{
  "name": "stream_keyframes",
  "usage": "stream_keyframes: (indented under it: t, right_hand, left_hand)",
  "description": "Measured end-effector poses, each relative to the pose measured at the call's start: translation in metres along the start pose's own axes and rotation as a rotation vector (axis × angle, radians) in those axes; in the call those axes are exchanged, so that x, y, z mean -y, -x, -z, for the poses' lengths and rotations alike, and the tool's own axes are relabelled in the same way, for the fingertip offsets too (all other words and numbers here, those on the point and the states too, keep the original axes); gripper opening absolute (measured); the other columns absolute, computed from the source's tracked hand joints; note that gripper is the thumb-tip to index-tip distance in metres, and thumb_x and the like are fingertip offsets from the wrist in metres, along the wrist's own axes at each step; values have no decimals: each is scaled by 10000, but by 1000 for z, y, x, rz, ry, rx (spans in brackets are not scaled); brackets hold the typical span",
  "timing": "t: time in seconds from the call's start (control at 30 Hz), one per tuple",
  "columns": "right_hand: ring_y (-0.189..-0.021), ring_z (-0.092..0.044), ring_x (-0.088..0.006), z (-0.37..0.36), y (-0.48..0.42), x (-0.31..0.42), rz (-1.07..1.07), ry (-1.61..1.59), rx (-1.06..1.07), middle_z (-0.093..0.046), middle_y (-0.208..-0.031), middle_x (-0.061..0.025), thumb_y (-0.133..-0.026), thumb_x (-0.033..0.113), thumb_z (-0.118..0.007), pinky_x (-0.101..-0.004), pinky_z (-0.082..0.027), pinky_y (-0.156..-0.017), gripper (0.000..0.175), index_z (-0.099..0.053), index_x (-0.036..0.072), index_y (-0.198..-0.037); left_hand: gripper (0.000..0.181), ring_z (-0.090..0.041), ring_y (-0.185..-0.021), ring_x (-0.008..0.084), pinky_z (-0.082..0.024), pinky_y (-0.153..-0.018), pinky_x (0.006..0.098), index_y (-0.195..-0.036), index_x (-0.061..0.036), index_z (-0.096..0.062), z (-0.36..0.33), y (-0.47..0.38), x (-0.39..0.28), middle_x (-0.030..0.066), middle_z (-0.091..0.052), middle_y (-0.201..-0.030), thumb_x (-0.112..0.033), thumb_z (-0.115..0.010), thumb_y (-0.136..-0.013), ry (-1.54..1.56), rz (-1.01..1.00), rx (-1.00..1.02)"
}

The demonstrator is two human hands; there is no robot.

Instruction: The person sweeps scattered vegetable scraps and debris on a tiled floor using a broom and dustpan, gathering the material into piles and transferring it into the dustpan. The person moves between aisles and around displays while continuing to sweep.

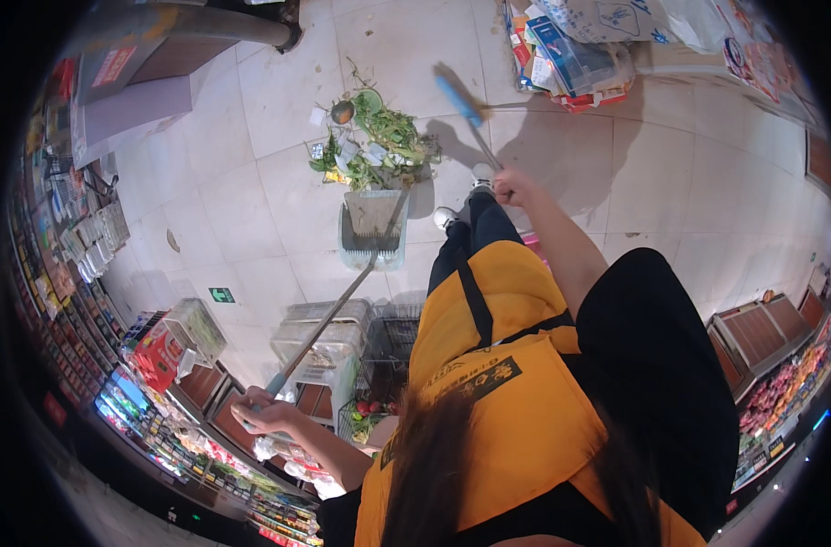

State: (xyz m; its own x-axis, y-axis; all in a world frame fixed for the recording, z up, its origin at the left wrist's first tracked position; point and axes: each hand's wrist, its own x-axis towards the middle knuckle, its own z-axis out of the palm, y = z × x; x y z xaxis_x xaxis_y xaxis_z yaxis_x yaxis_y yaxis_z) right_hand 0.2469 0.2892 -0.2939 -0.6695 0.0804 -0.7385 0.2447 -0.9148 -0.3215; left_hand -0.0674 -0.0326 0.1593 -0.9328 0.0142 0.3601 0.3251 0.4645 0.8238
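Note:
My left hand (262, 410) is closed around the end of a long dustpan handle (327, 321). The pale, toothed dustpan (371, 229) at its far end lies with its mouth against a heap of green leafy scraps (398, 137). White plastic bits and a yellow wrapper (337, 178) are mixed into the heap, and a round brown piece (343, 111) sits at its far left. In my right hand (512, 188) is a short stretch of broom handle (487, 149). The blue broom head (460, 101) is blurred, to the right of the scraps and apart from them.
Stacked plastic crates (323, 335) stand near the dustpan, beside a dark wire basket (395, 335). Flattened cardboard and packaging (573, 58) lie at the far right. A green arrow sign (221, 295) is on the tiled floor. Produce displays (774, 390) line the sides.

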Motion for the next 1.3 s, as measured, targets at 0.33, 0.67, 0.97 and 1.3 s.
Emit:
stream_keyframes:
  t: [0.33,0.67,0.97,1.3]
  right_hand:
    - [-374,-217,-29,18,256,24,-224,-389,-502,-227,-505,71,-876,67,-360,-201,-183,-356,174,-357,186,-1003]
    - [-388,-304,-138,210,250,-63,-159,-84,-942,-322,-496,0,-750,7,-417,-274,-238,-365,185,-388,72,-579]
    - [-795,-571,-360,73,134,-143,-99,1417,-737,-503,-1064,-250,-744,77,-402,-393,-472,-646,333,-510,-20,-1044]
    - [-416,-457,-227,-53,65,-82,-289,560,-542,-500,-597,-146,-729,31,-411,-330,-373,-368,277,-472,-6,-996]
  left_hand:
    - [345,-310,-429,92,-239,-401,225,-599,-49,-369,-25,12,25,8,-322,-505,-236,-420,-884,93,-2,107]
    - [322,-298,-442,105,-262,-436,246,-630,-21,-425,-18,-1,52,8,-305,-498,-229,-425,-876,84,-4,217]
    - [309,-300,-448,119,-266,-461,247,-625,-31,-409,-24,14,48,7,-264,-462,-225,-412,-865,170,-36,273]
    - [326,-290,-397,117,-281,-432,244,-601,-22,-405,3,20,59,10,-264,-412,-243,-451,-835,192,16,149]
